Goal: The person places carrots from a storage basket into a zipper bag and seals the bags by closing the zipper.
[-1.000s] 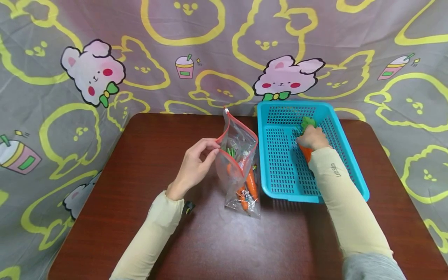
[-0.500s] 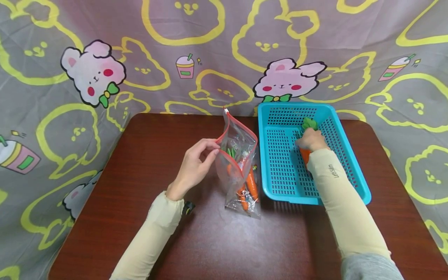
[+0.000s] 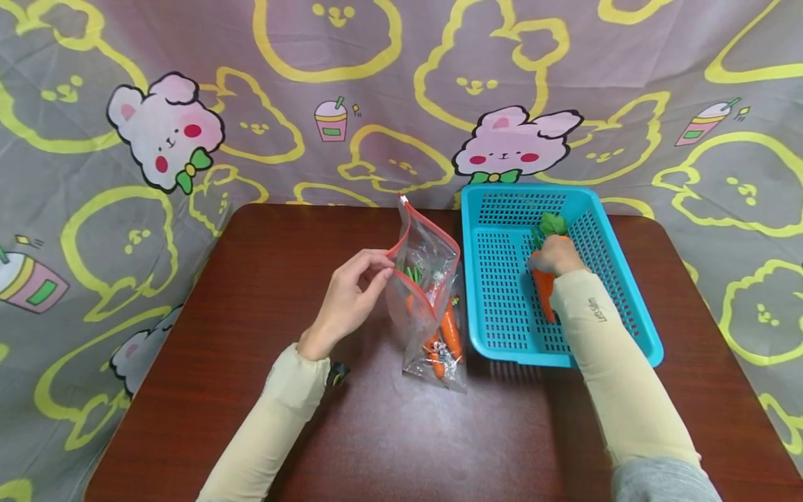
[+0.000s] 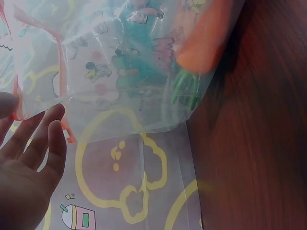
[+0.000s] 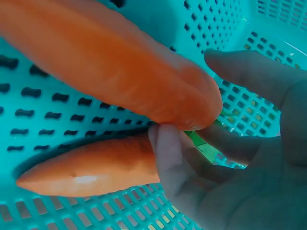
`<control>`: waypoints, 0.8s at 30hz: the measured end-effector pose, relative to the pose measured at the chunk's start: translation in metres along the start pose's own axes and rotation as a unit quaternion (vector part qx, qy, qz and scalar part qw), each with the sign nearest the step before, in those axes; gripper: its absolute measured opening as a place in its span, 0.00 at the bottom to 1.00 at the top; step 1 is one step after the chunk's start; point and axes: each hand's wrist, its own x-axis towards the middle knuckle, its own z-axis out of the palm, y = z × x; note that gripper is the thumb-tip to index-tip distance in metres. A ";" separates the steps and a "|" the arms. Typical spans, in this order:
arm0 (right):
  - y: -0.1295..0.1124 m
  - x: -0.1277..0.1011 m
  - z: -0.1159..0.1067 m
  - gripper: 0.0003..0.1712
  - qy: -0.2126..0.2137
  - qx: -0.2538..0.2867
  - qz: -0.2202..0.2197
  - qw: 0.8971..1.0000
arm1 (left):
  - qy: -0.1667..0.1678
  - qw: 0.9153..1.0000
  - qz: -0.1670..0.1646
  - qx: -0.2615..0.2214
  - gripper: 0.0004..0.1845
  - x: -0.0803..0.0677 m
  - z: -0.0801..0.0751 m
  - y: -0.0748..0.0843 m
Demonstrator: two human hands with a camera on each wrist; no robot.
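Note:
My left hand [image 3: 351, 293] pinches the red-edged mouth of a clear zip bag [image 3: 401, 314] between thumb and fingers. The bag stands with its mouth apart, its slider at the far corner. Inside it lie orange carrots [image 3: 449, 331] with green tops. My right hand [image 3: 560, 254] is down in the blue basket [image 3: 528, 359], holding a carrot [image 3: 542, 282] near its thick end. In the right wrist view, thumb and fingers are around the end of this carrot [image 5: 110, 62]. A second carrot [image 5: 96, 167] lies just beside it, touching the fingers. Green leaves [image 3: 553, 223] show beyond the hand.
The basket stands at the back right of the dark brown table [image 3: 251, 293], right beside the bag. A patterned cloth [image 3: 389, 90] hangs behind the table and at both sides. The basket's raised walls surround the right hand.
Inside the basket, my right hand has shifted slightly and the carrot has turned, so more of its orange body shows. The left hand and bag have stayed nearly still.

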 end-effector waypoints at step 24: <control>-0.017 0.001 0.011 0.34 -0.075 -0.010 -0.021 0.997 | -0.004 1.000 0.000 0.002 0.05 0.000 0.001 0.001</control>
